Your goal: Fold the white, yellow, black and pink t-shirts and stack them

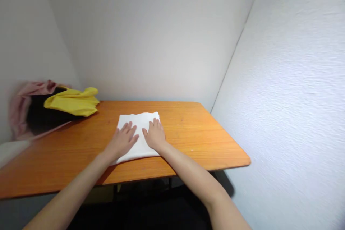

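A white cloth [140, 143] lay flat on the wooden table [194, 129], near its front edge and left of the right-hand end, in a roughly four-sided shape with a slightly wavy far edge. The number of layers could not be told. The left hand [124, 141] was palm down on the left part of the cloth, wide, with its fingers spread and pointing forward and to the right. The right hand [155, 135] was palm down near the cloth's right edge, its thumb held well out toward the left hand and its fingers closer together. Neither hand gripped anything; both were apart, with bare cloth between them. At the table's far left lay a pile of garments: a yellow one [74, 101] uppermost, a black one [39, 115] beneath it, and a pink one [20, 109] along the outer side. A pale wall [145, 43] stood behind the table.
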{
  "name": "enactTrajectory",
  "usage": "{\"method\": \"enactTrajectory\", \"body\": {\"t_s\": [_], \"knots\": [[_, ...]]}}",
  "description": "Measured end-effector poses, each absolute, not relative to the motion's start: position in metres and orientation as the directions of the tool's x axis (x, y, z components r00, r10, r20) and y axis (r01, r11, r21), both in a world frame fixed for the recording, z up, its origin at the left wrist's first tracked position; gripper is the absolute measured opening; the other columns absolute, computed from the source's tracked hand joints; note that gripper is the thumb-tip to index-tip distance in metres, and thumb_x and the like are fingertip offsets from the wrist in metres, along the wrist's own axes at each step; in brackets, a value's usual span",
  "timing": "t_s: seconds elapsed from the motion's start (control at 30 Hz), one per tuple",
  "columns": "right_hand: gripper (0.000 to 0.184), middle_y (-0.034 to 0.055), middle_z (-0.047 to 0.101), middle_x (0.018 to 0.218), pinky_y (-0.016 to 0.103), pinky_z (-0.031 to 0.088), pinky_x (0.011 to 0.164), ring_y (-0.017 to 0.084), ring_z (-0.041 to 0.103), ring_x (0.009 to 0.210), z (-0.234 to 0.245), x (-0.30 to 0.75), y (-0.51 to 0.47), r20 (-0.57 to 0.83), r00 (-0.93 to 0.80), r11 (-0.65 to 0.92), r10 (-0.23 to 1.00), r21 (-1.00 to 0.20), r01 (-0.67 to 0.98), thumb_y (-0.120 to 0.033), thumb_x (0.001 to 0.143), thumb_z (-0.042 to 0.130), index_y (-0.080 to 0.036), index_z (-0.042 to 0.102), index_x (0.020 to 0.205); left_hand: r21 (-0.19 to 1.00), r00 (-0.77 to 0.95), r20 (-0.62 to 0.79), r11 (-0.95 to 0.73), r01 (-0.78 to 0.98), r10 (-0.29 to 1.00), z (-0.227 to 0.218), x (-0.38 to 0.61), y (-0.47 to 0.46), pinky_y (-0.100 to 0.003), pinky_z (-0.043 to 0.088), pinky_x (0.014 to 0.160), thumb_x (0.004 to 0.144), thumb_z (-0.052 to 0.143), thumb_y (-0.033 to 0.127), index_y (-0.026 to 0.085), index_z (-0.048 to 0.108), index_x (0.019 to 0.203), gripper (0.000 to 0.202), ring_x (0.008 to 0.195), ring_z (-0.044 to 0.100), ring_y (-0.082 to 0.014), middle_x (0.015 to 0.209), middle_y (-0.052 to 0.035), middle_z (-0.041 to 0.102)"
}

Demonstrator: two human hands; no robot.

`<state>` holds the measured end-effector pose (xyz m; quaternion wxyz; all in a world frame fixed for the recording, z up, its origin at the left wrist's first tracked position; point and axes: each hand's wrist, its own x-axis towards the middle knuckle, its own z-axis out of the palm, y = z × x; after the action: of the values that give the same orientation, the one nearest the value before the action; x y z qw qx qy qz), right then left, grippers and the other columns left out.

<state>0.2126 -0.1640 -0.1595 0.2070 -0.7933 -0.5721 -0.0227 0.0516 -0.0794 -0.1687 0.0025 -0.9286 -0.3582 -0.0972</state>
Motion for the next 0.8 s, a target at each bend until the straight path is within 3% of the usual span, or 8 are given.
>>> {"method": "enactTrajectory", "body": {"t_s": [0.1, 0.2, 0.33, 0.43, 0.5, 0.63, 0.8], "knots": [[0.049, 0.0253, 0.051, 0.134, 0.048, 0.035, 0.101, 0.033, 0.044, 0.126, -0.149, 0.225, -0.173, 0.286, 0.540, -0.457, 0.791, -0.309, 0.834, -0.043, 0.096, 0.040, -0.004, 0.049, 0.126, -0.071, 0.723, 0.354, -0.754, 0.653, 0.593, -0.165, 0.042, -0.087, -0.056, 0.017, 0.115, 0.098, 0.027, 0.042, 0.014, 0.047, 0.139, 0.054, 0.144, 0.027, -0.0306, 0.157, -0.0139, 0.031], [0.048, 0.0253, 0.060, 0.118, 0.049, 0.040, 0.095, 0.034, 0.051, 0.116, -0.148, 0.236, -0.181, 0.167, 0.608, -0.551, 0.776, -0.290, 0.782, -0.042, 0.092, 0.050, -0.003, 0.051, 0.119, -0.129, 0.679, 0.442, -0.708, 0.695, 0.586, -0.172, 0.031, -0.100, -0.059, 0.027, 0.109, 0.097, 0.025, 0.047, 0.015, 0.052, 0.133, 0.055, 0.140, 0.033, -0.0346, 0.153, -0.0145, 0.037], [0.034, 0.0188, 0.066, 0.109, 0.041, 0.047, 0.085, 0.030, 0.059, 0.106, -0.152, 0.240, -0.189, 0.168, 0.478, -0.424, 0.862, -0.279, 0.862, -0.017, 0.090, 0.045, -0.007, 0.049, 0.123, -0.050, 0.646, 0.436, -0.699, 0.713, 0.627, -0.189, 0.033, -0.126, -0.061, 0.042, 0.096, 0.096, 0.024, 0.047, 0.012, 0.054, 0.133, 0.059, 0.135, 0.039, -0.0423, 0.148, -0.0228, 0.041], [0.042, 0.0176, 0.064, 0.113, 0.039, 0.049, 0.081, 0.028, 0.063, 0.099, -0.147, 0.247, -0.204, 0.186, 0.451, -0.393, 0.873, -0.279, 0.876, -0.007, 0.089, 0.037, -0.011, 0.045, 0.130, 0.039, 0.678, 0.468, -0.780, 0.625, 0.567, -0.193, 0.045, -0.144, -0.058, 0.040, 0.102, 0.096, 0.028, 0.045, 0.010, 0.056, 0.132, 0.058, 0.135, 0.040, -0.0408, 0.145, -0.0231, 0.045], [0.044, 0.0168, 0.062, 0.115, 0.039, 0.050, 0.079, 0.027, 0.064, 0.095, -0.139, 0.259, -0.223, 0.201, 0.464, -0.406, 0.863, -0.270, 0.873, -0.007, 0.091, 0.032, -0.014, 0.044, 0.133, 0.084, 0.728, 0.486, -0.855, 0.511, 0.483, -0.190, 0.053, -0.159, -0.054, 0.037, 0.109, 0.096, 0.031, 0.046, 0.011, 0.057, 0.131, 0.057, 0.138, 0.037, -0.0375, 0.145, -0.0198, 0.048], [0.044, 0.0149, 0.059, 0.116, 0.037, 0.048, 0.079, 0.024, 0.064, 0.093, -0.129, 0.301, -0.279, 0.257, 0.525, -0.486, 0.812, -0.202, 0.850, -0.010, 0.095, 0.028, -0.019, 0.045, 0.134, 0.135, 0.817, 0.454, -0.934, 0.330, 0.354, -0.181, 0.072, -0.200, -0.054, 0.037, 0.111, 0.097, 0.038, 0.044, 0.025, 0.057, 0.134, 0.046, 0.140, 0.037, -0.0312, 0.148, -0.0081, 0.047], [0.037, 0.0138, 0.058, 0.109, 0.033, 0.044, 0.077, 0.023, 0.062, 0.091, -0.126, 0.361, -0.349, 0.325, 0.637, -0.642, 0.699, -0.107, 0.759, -0.018, 0.099, 0.025, -0.019, 0.052, 0.125, 0.166, 0.904, 0.382, -0.977, 0.136, 0.191, -0.177, 0.122, -0.255, -0.051, 0.040, 0.110, 0.097, 0.043, 0.032, 0.030, 0.047, 0.142, 0.045, 0.140, 0.038, -0.0281, 0.152, -0.0052, 0.041]]}}
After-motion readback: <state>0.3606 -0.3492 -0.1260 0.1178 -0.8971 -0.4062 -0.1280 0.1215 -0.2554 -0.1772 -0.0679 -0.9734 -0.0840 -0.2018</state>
